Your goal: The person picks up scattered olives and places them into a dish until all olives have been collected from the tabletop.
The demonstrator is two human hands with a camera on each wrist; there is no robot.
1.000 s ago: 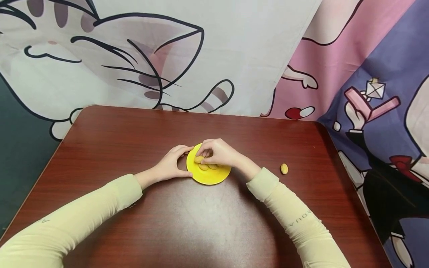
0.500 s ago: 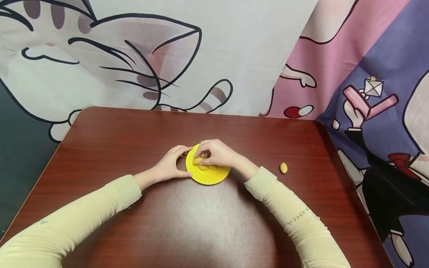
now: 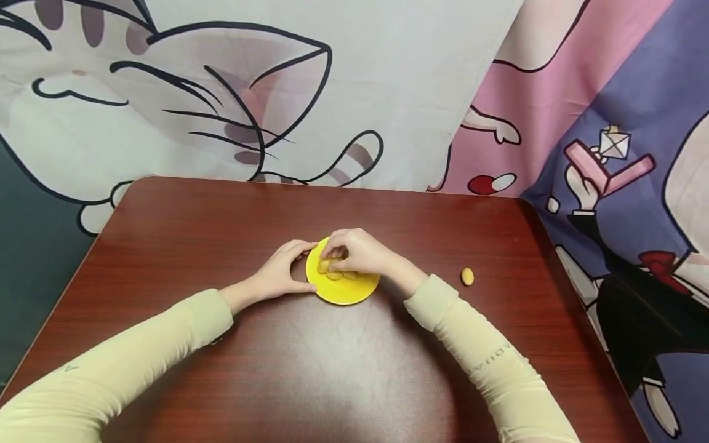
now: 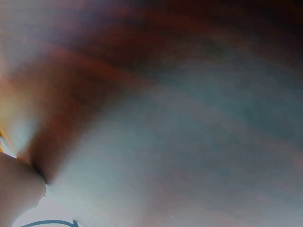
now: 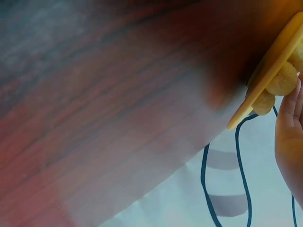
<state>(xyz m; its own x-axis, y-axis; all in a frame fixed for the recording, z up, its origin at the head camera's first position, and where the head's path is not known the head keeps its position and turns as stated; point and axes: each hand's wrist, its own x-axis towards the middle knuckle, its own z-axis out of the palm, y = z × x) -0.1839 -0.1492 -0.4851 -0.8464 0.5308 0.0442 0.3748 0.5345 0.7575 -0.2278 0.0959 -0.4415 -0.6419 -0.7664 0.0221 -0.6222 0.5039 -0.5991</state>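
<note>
A round yellow plate [image 3: 354, 295] lies on the table. My left hand [image 3: 279, 271] holds its left rim, thumb at the near side and fingertips at the far side. My right hand [image 3: 360, 251] reaches over the plate from the right and pinches a small yellow oval piece, nut-like in shape [image 3: 324, 266], between thumb and fingers. Several similar oval pieces [image 3: 334, 275] lie on the plate beneath this hand, partly hidden by it. In the right wrist view, rough-skinned pieces [image 5: 283, 79] show along the plate's edge beside the fingers. The left wrist view is mostly blurred tabletop.
Another yellow oval piece [image 3: 468, 276] lies alone on the dark red wooden table [image 3: 221, 215], to the right of the right wrist. A hanging cloth [image 3: 421, 92] with printed cartoon figures stands behind the table's far edge and along its right side.
The oval piece in my right fingers has tipped and come slightly lower and left on the plate. My left hand keeps its hold on the rim; the whole view has shifted slightly.
</note>
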